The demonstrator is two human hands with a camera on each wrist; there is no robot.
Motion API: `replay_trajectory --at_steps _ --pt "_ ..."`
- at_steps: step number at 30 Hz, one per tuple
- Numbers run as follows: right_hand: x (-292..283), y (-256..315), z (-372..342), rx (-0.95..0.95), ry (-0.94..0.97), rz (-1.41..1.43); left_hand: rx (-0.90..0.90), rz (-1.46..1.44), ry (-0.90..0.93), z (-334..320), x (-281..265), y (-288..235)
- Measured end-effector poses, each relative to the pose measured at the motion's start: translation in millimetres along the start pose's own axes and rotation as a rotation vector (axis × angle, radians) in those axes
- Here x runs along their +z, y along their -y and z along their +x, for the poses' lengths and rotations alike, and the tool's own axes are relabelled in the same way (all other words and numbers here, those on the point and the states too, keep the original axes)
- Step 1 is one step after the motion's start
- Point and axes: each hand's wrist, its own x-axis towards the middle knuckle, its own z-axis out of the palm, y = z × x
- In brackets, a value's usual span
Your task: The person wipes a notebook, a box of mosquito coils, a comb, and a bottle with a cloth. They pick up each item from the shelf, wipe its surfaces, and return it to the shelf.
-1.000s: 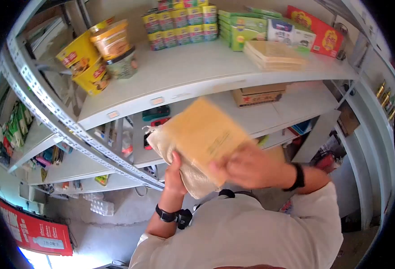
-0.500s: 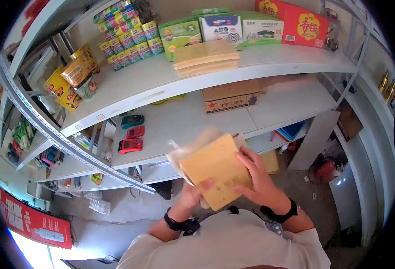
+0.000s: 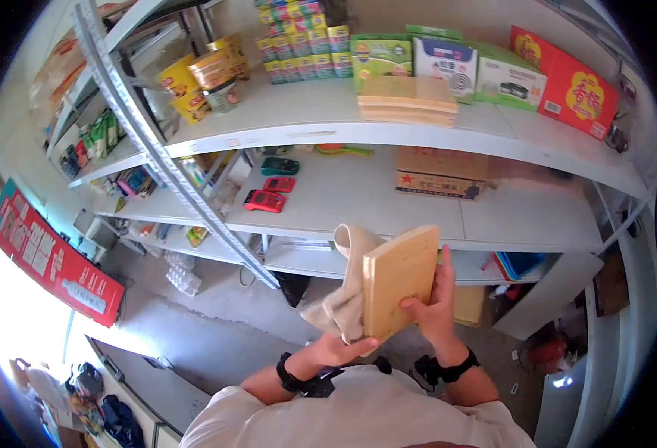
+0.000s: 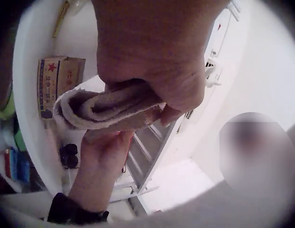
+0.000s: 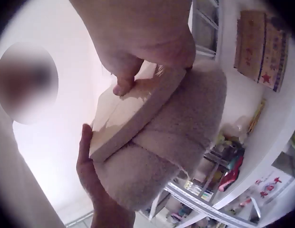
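Clamping thumb and fingers of the right hand (image 3: 438, 310) on the tan paper stack (image 3: 401, 276), gripping cloth (image 3: 351, 284) in the left hand (image 3: 334, 348), ideally keeping everything squared, unbunched.

Matt paper bundle (image 3: 403, 280), rough fuzzy cloth (image 3: 349, 287); smooth shelf (image 3: 291, 112), metal post (image 3: 164, 160)

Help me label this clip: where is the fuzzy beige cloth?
In the head view, the fuzzy beige cloth is in the left hand, along the left side of the rectangular tan paper stack.
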Motion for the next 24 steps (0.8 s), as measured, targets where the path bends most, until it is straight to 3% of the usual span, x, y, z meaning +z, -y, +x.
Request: replay_trajectory --at_steps 5,8,9,12,16,18,20,22,23,24 --pt "21 -5 16 0.200 0.062 0.036 0.115 0.227 -0.237 -21 -31 14" --pt "46 -18 6 0.341 0.149 0.117 0.006 0.203 -0.335 -37 -67 6" --pt "56 -19 2 0.395 0.175 0.153 0.048 0.293 -0.416 -42 -81 19" --pt "97 -42 -15 0.319 0.156 0.102 0.277 0.658 -0.525 -45 -108 2" --pt "163 -40 -16 0.378 0.115 0.356 0.495 0.735 -0.636 -61 -145 -24" --pt "189 -43 -18 0.379 0.105 0.339 0.510 0.812 -0.533 -70 -155 -46" --pt "203 -41 -27 0.511 0.224 0.303 0.549 0.930 -0.369 -84 -157 -52" --pt "220 -40 -32 0.736 0.087 0.585 0.648 1.133 -0.306 -95 -158 -51" --pt "228 -41 -34 0.840 -0.008 0.721 0.686 0.958 -0.227 -96 -164 -47" --pt "217 -62 -42 0.741 0.146 0.610 0.716 0.782 -0.144 -99 -171 -41"
